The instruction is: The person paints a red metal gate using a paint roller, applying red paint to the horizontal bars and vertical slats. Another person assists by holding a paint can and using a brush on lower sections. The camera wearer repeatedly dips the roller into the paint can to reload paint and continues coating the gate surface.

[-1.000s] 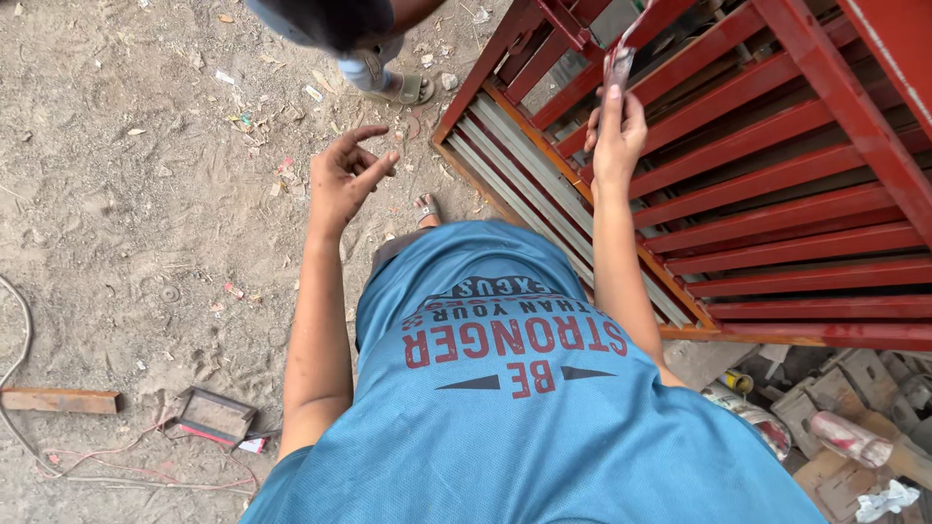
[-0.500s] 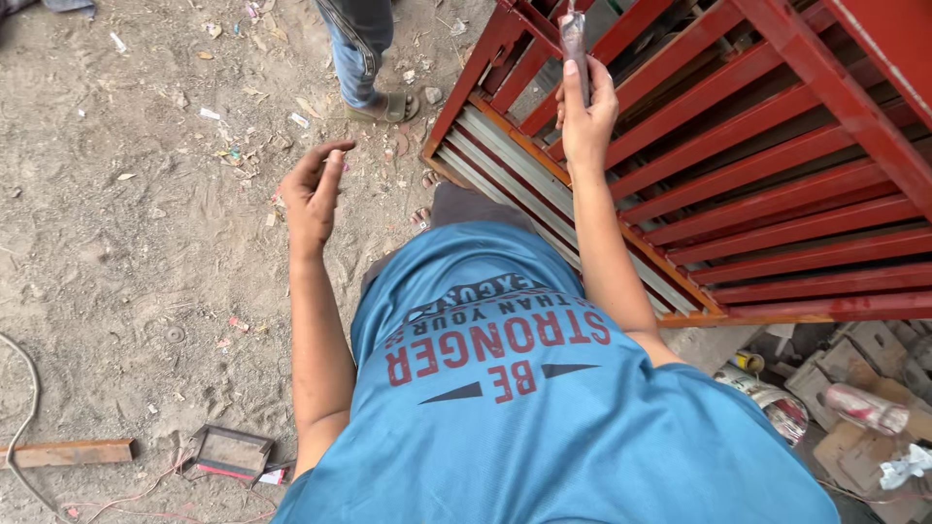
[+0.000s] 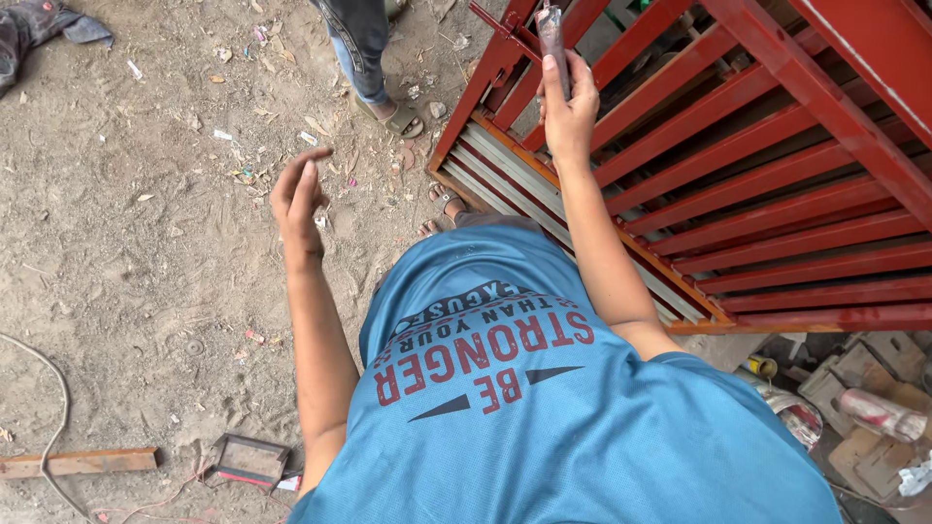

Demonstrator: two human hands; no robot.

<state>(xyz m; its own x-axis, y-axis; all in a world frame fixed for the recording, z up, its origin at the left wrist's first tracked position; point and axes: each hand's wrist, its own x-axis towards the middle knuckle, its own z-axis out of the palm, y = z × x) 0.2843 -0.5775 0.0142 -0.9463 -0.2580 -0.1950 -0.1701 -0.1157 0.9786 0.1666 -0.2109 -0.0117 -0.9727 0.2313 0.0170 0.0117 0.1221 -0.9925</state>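
At the top middle of the frame, the right hand (image 3: pixel 568 109) grips a small dark tool (image 3: pixel 552 31) against the red gate (image 3: pixel 738 184). The left hand (image 3: pixel 297 199) hangs loose and empty over the dirt ground (image 3: pixel 126 252), left of middle.

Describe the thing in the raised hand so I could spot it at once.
Find the red slatted gate on the right. At its top left corner the right hand holds up a brush: a slim, dark, paint-stained stick, the only loose thing against the fixed red bars.
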